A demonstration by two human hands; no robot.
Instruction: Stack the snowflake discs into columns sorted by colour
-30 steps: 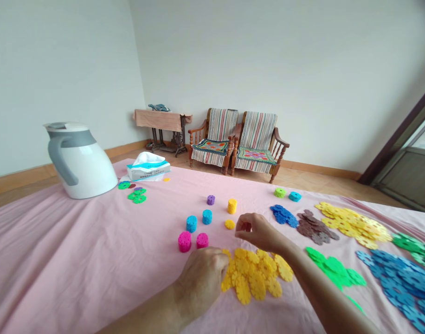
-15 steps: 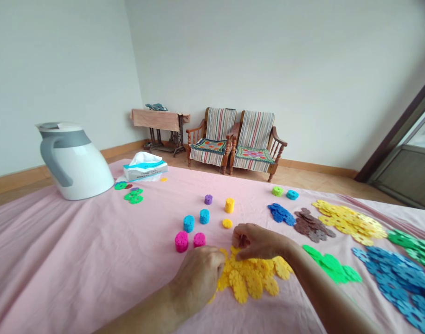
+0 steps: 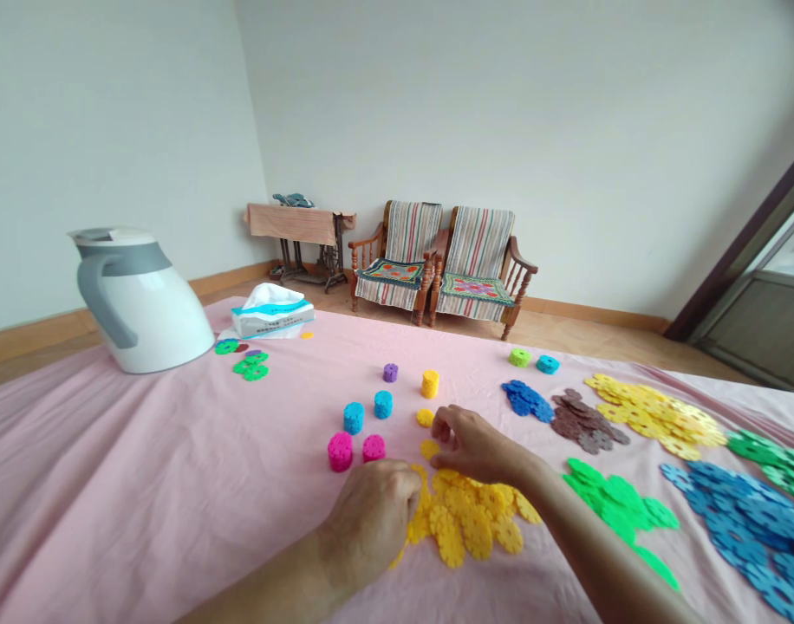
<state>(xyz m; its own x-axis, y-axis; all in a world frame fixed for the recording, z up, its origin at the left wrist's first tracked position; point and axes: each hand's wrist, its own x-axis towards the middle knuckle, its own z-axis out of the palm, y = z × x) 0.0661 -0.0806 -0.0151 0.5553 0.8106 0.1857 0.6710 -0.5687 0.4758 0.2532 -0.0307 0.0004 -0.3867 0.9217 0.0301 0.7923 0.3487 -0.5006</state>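
Note:
A heap of flat yellow snowflake discs (image 3: 468, 520) lies on the pink cloth (image 3: 176, 485) in front of me. My left hand (image 3: 371, 520) rests curled at the heap's left edge, with its fingertips hidden among the discs. My right hand (image 3: 471, 442) hovers just beyond the heap and pinches one yellow disc (image 3: 429, 449). Just past its fingertips sits a low yellow stack (image 3: 425, 417), and a taller yellow stack (image 3: 429, 383) stands behind that. Two pink stacks (image 3: 340, 451) stand left of the hands.
Two blue stacks (image 3: 354, 417) and a purple one (image 3: 390, 373) stand further back. Green (image 3: 615, 503), blue (image 3: 754, 520), brown (image 3: 582, 420) and yellow (image 3: 657, 416) disc heaps lie to the right. A white kettle (image 3: 143, 299) and a tissue pack (image 3: 272, 312) stand far left.
My right hand dropped from beside the low yellow stack onto the heap, then rose again towards the stack with a yellow disc pinched. My left hand stayed at the heap's edge.

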